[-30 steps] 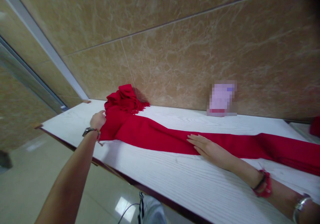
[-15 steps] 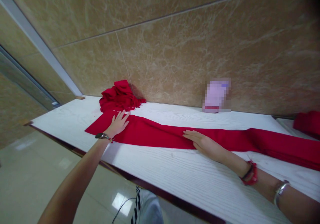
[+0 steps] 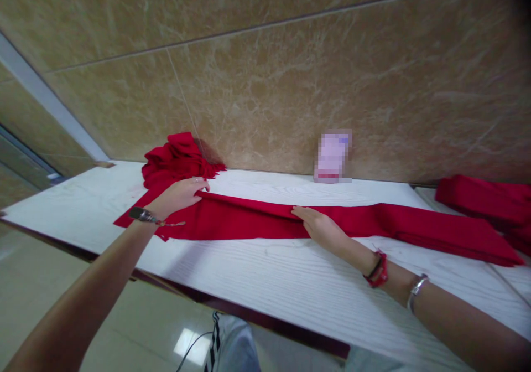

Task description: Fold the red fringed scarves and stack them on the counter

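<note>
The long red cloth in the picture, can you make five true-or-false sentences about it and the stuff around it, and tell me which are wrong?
1. The left hand and the right hand are both on the long red cloth. True.
2. The long red cloth lies on the floor. False: it lies on the white table.
3. A crumpled red cloth sits by the wall, nearer the left hand than the right. True.
4. The right arm has nothing on it. False: it wears a red and black band and a silver bracelet.
5. The blurred pink thing touches the long red cloth. False: white tabletop shows between them.
</note>
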Available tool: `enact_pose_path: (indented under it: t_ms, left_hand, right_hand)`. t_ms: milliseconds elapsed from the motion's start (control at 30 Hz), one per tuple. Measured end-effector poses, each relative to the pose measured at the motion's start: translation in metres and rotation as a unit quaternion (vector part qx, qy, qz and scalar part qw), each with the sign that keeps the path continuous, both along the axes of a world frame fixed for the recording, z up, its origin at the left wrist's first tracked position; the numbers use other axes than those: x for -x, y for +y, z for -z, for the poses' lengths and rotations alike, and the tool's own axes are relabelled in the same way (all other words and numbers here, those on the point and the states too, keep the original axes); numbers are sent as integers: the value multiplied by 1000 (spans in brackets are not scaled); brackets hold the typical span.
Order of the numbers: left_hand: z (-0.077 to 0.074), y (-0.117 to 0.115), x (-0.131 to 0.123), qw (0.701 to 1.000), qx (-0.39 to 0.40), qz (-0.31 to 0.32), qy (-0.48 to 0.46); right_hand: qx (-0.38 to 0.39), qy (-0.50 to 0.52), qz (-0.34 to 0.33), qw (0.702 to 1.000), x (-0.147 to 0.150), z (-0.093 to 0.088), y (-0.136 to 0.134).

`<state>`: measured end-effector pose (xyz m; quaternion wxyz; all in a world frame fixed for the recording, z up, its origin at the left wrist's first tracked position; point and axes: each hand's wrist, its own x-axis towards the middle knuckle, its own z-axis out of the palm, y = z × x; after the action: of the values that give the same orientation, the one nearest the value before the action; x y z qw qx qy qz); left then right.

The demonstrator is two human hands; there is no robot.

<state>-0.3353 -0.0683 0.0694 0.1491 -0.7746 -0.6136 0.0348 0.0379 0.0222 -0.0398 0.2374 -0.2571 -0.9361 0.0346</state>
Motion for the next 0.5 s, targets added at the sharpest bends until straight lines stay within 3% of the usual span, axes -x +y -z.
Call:
enact_pose_path:
  t_ms: [100,267,367,500]
  left_hand:
    - [10,-34,-8,999,-26,-21,34]
    - [48,-65,-14,998,56,10,32]
    - [61,-66,-11,1000,0,-30,-8]
    - [63,-64,-11,996,-51,-69,-20]
  right_hand:
    - [-19,14,3,1000,-9,-10,-4]
    - [-23,-79,-116,990,-29,-9,-13]
    - [-7,-73,-85,994,-35,-5,-15]
    - [19,-101,-35,994,-37,-5,-11]
